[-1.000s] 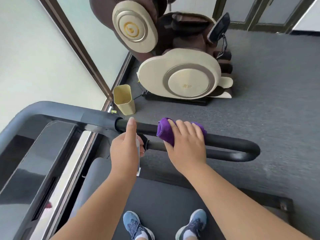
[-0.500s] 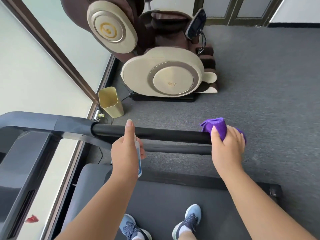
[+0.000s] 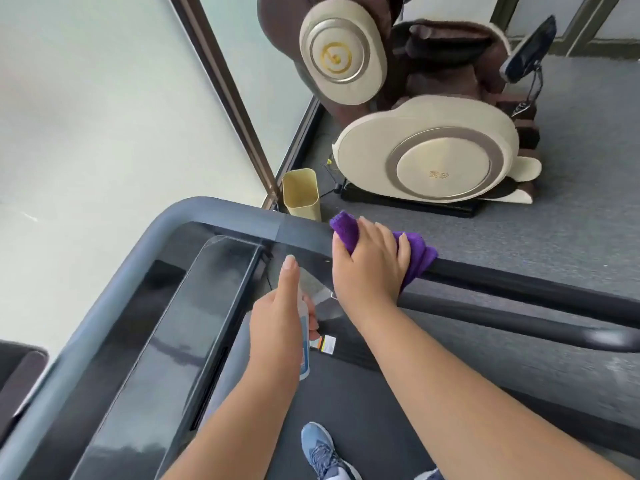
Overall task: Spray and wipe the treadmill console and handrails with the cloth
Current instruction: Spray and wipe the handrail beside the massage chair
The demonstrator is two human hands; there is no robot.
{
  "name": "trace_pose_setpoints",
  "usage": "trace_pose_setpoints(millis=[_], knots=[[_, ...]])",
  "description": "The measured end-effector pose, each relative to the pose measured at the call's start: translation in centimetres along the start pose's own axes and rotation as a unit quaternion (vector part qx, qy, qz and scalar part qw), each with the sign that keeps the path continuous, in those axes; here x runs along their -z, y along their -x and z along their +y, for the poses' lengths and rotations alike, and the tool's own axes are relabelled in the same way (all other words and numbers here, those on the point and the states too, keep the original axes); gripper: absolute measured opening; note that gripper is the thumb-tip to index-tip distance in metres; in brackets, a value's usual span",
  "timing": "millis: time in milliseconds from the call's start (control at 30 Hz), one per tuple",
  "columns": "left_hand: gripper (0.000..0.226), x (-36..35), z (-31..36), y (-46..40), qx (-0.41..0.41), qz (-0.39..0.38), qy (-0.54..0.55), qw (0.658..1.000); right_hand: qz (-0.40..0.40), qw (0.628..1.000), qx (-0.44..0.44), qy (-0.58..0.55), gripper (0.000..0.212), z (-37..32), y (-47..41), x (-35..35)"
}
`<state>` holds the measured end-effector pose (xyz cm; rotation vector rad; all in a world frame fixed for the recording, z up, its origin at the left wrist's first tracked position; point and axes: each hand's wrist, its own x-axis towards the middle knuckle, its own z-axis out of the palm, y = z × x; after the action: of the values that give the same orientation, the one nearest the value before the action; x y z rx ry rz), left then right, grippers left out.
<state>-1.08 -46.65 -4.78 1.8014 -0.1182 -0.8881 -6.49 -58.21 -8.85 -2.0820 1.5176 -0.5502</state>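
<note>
Sneakers (image 3: 323, 452) are seen nearest, planted on the treadmill belt (image 3: 346, 410) below both forearms. Slightly farther out, the left hand (image 3: 280, 327) is wrapped around a small spray bottle (image 3: 304, 341), the index finger laid straight along its top and aimed ahead; the nozzle itself is hidden. Just beyond and to the right of it, the right hand (image 3: 367, 268) is curled over the purple cloth (image 3: 420, 258), which is pressed around the near end of the right handrail (image 3: 519, 289) where that black bar joins the grey frame (image 3: 242, 211). From this hand the rail's long axis is judged to run away to the right and slightly toward the body, so unwiped bar is reached by sliding the cloth that way; the right hand is plainly the nearer one for it. To the left of both hands the glossy console (image 3: 166, 341) is laid out, its length running from near left to far right, closer to the bottle hand. Farthest off, past the cloth, a yellow bin (image 3: 301, 195) and a massage chair (image 3: 426, 150) are seen on the carpet.
</note>
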Motion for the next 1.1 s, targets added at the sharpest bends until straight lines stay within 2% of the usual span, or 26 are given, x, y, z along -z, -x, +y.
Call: trace_pose_setpoints(millis=[100, 267, 433, 567, 700, 800, 867, 1000, 1067, 1100], knots=[[0.072, 2.4, -0.1, -0.8, 0.007, 0.014, 0.024, 1.0, -0.035, 0.998, 0.037, 0.034, 0.058, -4.5, -0.5, -2.7], [0.078, 4.5, 0.1, -1.6, 0.003, 0.051, 0.041, 0.998, -0.108, 0.961, 0.209, 0.146, 0.062, -9.7, -0.8, -6.2], [0.068, 4.6, 0.1, -1.0, 0.006, 0.064, 0.059, 0.996, -0.114, 0.94, 0.276, 0.168, 0.065, -7.1, -0.6, -4.7], [0.07, 1.2, 0.2, 0.3, 0.006, 0.049, 0.039, 0.998, -0.055, 0.96, 0.209, 0.177, 0.071, 0.9, 0.3, -0.4], [0.066, -5.1, 0.0, 2.5, 0.009, -0.006, 0.013, 1.0, -0.048, 0.968, 0.166, 0.181, 0.061, 9.4, 0.2, 5.9], [0.076, -11.0, -0.4, 5.0, 0.006, -0.051, -0.04, 0.998, -0.008, 0.98, 0.124, 0.154, 0.045, 15.4, 0.4, 10.2], [0.074, -14.2, -0.5, 6.4, 0.004, -0.073, -0.045, 0.996, 0.03, 0.987, 0.1, 0.125, 0.035, 18.6, 0.7, 12.6], [0.067, -21.9, -1.5, 10.2, -0.002, -0.132, -0.078, 0.988, 0.129, 0.991, 0.039, 0.02, 0.016, 25.5, 1.7, 17.4], [0.067, -24.7, -2.2, 11.4, 0.001, -0.149, -0.09, 0.985, 0.171, 0.975, -0.091, -0.107, 0.019, 28.8, 1.6, 19.1], [0.069, -25.8, -2.5, 11.9, 0.006, -0.157, -0.098, 0.983, 0.183, 0.938, -0.193, -0.224, 0.019, 30.1, 1.4, 20.0]])
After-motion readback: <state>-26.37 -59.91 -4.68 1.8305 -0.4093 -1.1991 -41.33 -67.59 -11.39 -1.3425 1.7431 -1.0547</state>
